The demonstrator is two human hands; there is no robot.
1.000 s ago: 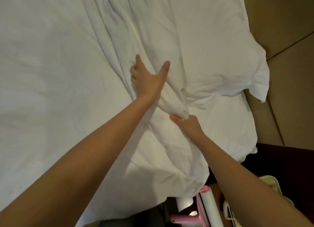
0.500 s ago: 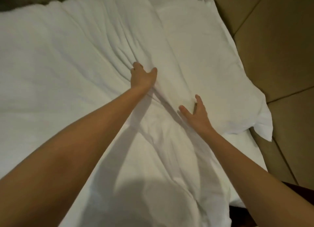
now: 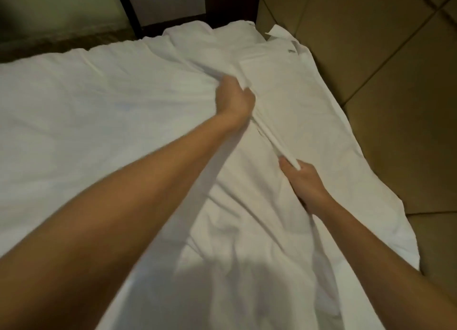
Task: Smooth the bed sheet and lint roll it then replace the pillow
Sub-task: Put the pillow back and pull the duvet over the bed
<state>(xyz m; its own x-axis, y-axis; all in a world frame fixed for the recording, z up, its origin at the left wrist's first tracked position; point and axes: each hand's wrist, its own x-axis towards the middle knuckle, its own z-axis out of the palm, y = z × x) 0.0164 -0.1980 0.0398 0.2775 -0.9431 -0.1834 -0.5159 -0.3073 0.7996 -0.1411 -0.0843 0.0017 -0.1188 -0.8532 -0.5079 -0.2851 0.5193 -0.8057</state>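
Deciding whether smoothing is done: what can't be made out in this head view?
Left hand fingertips: head view, curled into the sheet fold.
Right hand fingertips: head view, buried under the same fold.
Lint roller: outside the frame.
Dark mark near the far corner: too small to identify.
Bed's near edge: cut off by the bottom edge.

Bedroom, we're looking at a bedroom: rumpled white fabric bed sheet (image 3: 99,112) spread over a wide mattress, filling near & left. Right side, tan padded wall panels (image 3: 371,57) w/ stitched seams, headboard-style, right up vs. the bed. Far end, dark upright frame post (image 3: 128,8) btwn pale panels.
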